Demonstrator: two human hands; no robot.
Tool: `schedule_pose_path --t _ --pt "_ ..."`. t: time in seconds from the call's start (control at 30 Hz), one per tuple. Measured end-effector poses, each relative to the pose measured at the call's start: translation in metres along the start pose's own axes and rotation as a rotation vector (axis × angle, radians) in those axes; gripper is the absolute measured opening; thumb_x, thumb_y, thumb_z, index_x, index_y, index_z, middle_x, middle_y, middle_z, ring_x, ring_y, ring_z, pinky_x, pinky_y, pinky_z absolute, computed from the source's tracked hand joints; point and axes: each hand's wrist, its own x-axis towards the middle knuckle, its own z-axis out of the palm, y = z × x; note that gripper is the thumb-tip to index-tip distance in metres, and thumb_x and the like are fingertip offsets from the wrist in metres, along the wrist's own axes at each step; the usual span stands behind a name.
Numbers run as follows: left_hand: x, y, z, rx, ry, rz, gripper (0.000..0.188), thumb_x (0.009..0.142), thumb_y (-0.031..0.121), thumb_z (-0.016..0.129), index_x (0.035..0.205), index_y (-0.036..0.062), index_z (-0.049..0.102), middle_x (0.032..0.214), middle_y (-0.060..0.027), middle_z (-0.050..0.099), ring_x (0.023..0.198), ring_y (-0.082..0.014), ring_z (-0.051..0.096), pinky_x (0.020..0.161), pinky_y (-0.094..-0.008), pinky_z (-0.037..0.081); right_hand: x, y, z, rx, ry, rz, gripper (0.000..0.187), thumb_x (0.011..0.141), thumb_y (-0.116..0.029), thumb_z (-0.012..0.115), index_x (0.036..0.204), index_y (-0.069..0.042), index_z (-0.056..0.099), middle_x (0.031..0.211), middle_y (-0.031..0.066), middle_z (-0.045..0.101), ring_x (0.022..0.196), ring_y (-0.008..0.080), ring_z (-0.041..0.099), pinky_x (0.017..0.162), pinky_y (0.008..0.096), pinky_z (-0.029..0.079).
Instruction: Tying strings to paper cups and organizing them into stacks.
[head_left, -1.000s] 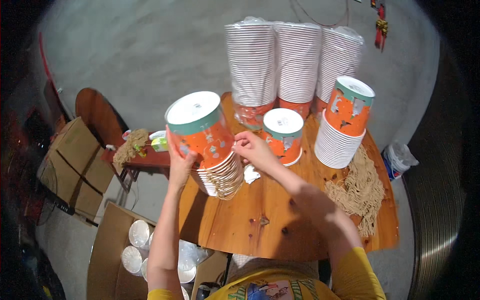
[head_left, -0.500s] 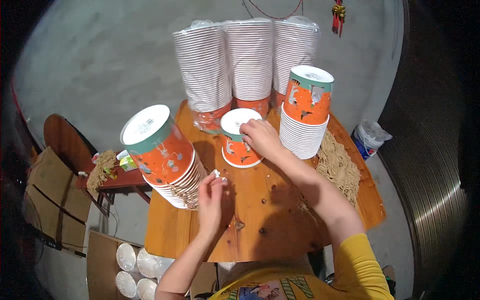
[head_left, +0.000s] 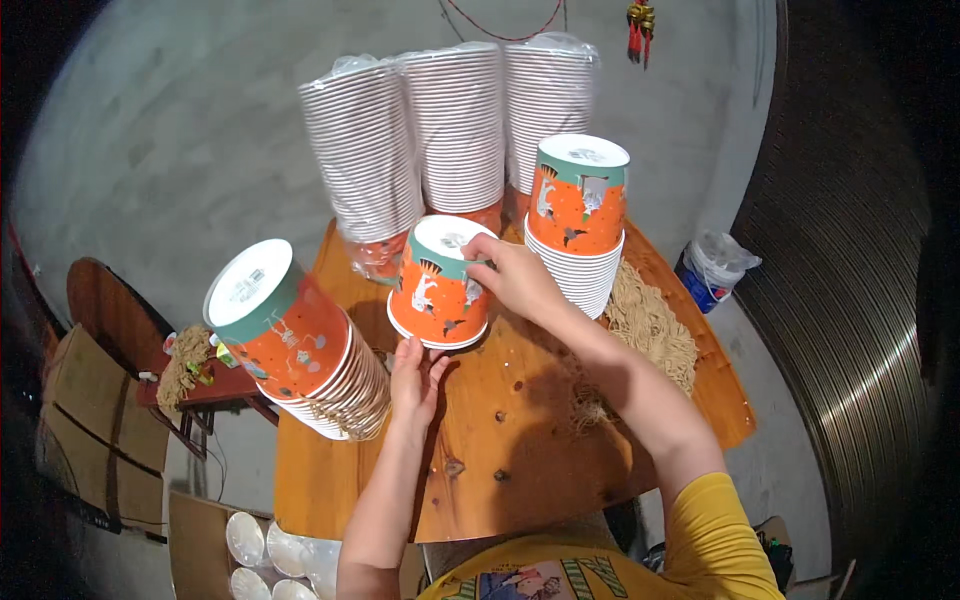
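An upturned orange and green paper bucket (head_left: 442, 300) with a white base and white rim is between my hands, over the middle of the table. My right hand (head_left: 512, 278) grips its upper right side, the fingers bent against the green band and base edge. Below, my left hand (head_left: 414, 383) has its fingertips at the front rim, with the thumb against it. To the left leans a stack of upturned buckets (head_left: 300, 345) with beige cords along its layered rims. Another upturned stack (head_left: 578, 215) stands on the right, beside a pile of beige cords (head_left: 652, 322).
Three tall plastic-wrapped bucket stacks (head_left: 455, 130) line the back of the wooden table (head_left: 540, 430). A white and blue pail (head_left: 712, 270) is on the floor at right. An open carton (head_left: 200, 545) of wrapped buckets sits lower left, near a dark red bench (head_left: 225, 388).
The middle bucket has come up off the table and toward me, tilted. My left hand has moved up to its rim. The whole view has shifted a little.
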Motion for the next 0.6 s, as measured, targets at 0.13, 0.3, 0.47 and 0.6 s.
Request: schedule_pose_path --t 0.13,0.3,0.47,0.6 --pt "0.001 0.005 0.012 -0.091 -0.109 0.127 0.027 0.096 0.026 0.050 0.118 0.0099 0.046 0.119 -0.0054 0.056 0.107 -0.0230 0.058 0.093 -0.0410 0.049 0.001 -0.005 -0.006 0.042 0.034 -0.032 0.021 0.086 -0.016 0.061 0.103 -0.005 0.057 0.091 0.0145 0.066 0.083 0.0289 0.064 0.071 0.0363 0.048" --pt "0.000 0.013 0.026 -0.080 -0.095 0.230 0.024 0.098 0.028 0.046 0.109 0.0066 0.045 0.116 -0.0100 0.057 0.107 -0.0252 0.059 0.084 -0.0405 0.054 -0.006 -0.029 -0.023 0.076 0.073 -0.107 0.020 0.086 -0.015 0.060 0.103 -0.004 0.058 0.094 0.0133 0.067 0.084 0.0268 0.065 0.073 0.0354 0.050" --pt "-0.007 0.027 0.047 0.019 -0.113 0.336 0.027 0.099 0.032 0.043 0.106 0.0060 0.045 0.110 -0.0092 0.059 0.097 -0.0207 0.062 0.079 -0.0385 0.057 -0.020 -0.051 -0.041 0.024 0.145 -0.172 0.019 0.087 -0.013 0.059 0.105 -0.007 0.060 0.093 0.0128 0.066 0.083 0.0297 0.065 0.071 0.0377 0.051" --pt "-0.006 0.032 0.055 0.072 -0.093 0.367 0.026 0.099 0.028 0.041 0.111 0.0056 0.045 0.113 -0.0078 0.057 0.099 -0.0186 0.060 0.075 -0.0381 0.058 -0.033 -0.062 -0.046 -0.030 0.364 -0.351 0.021 0.087 -0.014 0.059 0.108 -0.009 0.059 0.096 0.0098 0.066 0.084 0.0283 0.065 0.072 0.0378 0.052"
